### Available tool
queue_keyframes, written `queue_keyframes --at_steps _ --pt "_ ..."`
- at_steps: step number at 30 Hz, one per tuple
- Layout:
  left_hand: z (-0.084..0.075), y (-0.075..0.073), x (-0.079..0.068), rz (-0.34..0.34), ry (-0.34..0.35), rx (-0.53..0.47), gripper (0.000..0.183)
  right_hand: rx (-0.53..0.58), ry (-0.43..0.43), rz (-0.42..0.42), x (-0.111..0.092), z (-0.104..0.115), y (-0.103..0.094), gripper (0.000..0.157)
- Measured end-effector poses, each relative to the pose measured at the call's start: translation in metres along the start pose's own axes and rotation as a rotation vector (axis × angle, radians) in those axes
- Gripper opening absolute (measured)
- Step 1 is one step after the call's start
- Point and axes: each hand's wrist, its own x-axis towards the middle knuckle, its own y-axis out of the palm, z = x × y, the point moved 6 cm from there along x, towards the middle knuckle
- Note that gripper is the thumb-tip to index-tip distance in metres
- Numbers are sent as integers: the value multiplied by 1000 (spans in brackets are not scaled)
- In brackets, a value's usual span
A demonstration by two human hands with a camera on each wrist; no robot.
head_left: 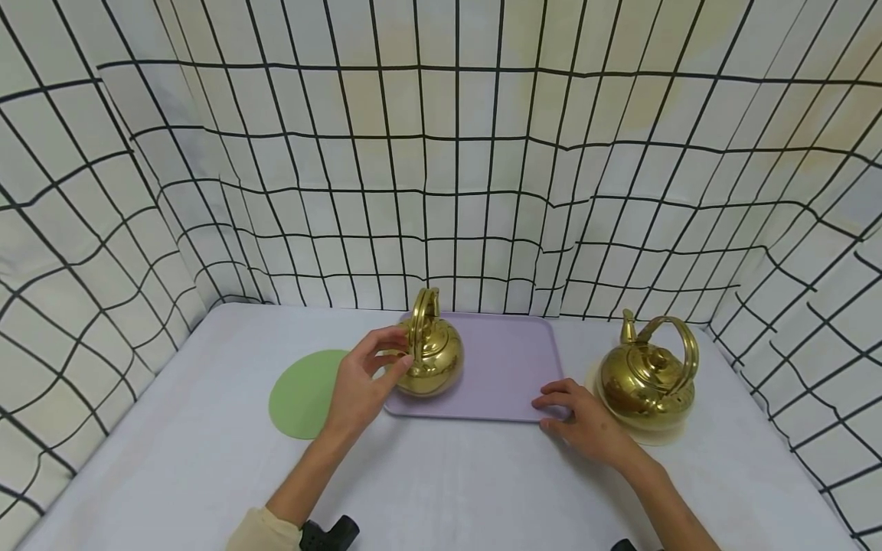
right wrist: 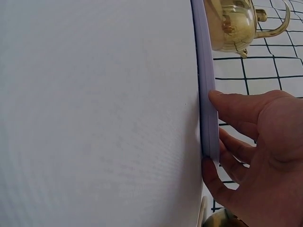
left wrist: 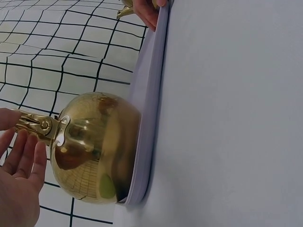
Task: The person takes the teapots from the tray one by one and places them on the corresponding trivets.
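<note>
A round brass kettle [head_left: 434,360] with an arched handle stands on the left part of a lilac tray [head_left: 506,367]. My left hand [head_left: 368,371] pinches that handle, with the thumb on one side and fingertips on the other, as the left wrist view shows; the kettle's body [left wrist: 97,146] sits against the tray surface. At the tray's front right corner is my right hand [head_left: 586,425], its fingers and thumb spread and touching the rim. In the right wrist view the thumb [right wrist: 236,104] lies at the tray edge.
A second brass kettle [head_left: 648,383] stands on a pale round mat [head_left: 658,436] to the right, close by my right hand. To the left lies a green round mat [head_left: 299,398], partly behind my left hand. A black wire grid [head_left: 455,191] encloses the white table.
</note>
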Motion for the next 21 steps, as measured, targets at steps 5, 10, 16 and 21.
queue_keyframes --at_steps 5,10,16,21 --pt "-1 2 1 9 15 -5 41 0 5 0 0 0 0 24" --pt "-1 4 1 14 17 -15 41 13 1 -1 0 1 0 24" --pt "-1 6 3 5 10 -1 40 13 -3 -11 0 1 0 24" --pt "-1 8 4 0 -12 2 39 13 -9 -13 -1 2 -1 24"
